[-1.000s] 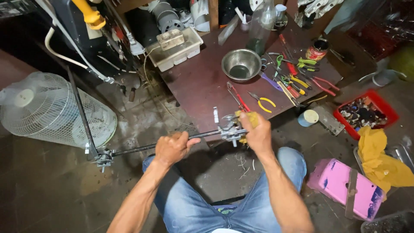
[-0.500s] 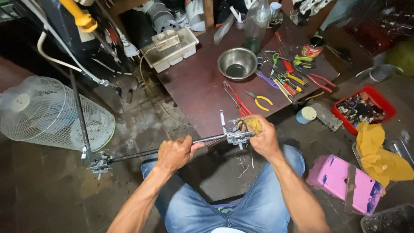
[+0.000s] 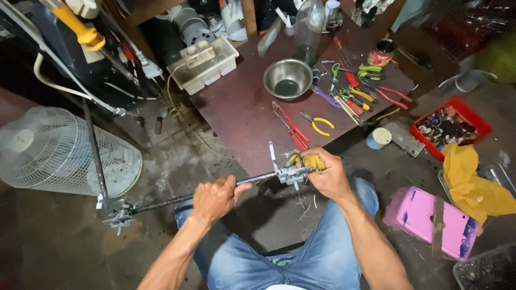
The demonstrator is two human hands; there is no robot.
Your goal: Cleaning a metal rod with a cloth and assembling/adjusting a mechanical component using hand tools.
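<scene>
A seated person steadies a long metal rod [image 3: 226, 189] across their knees, its long axis running almost level from a clamp fitting [image 3: 119, 215] low at the left up to a metal bracket [image 3: 290, 173] at the right. The left hand [image 3: 214, 197] holds a closed grip around the rod's middle; the right hand [image 3: 328, 173] clasps a yellow rag [image 3: 307, 160] against the bracket, just off the dark worktop [image 3: 242, 115].

The right hand [image 3: 329, 174] covers most of a yellow cloth [image 3: 312, 161], so its grip on the metal fitting [image 3: 290, 173] cannot be made out. The left hand [image 3: 215, 197] hides part of the rod [image 3: 166, 202]. The red tray [image 3: 450, 124] holds bits too small to tell.
</scene>
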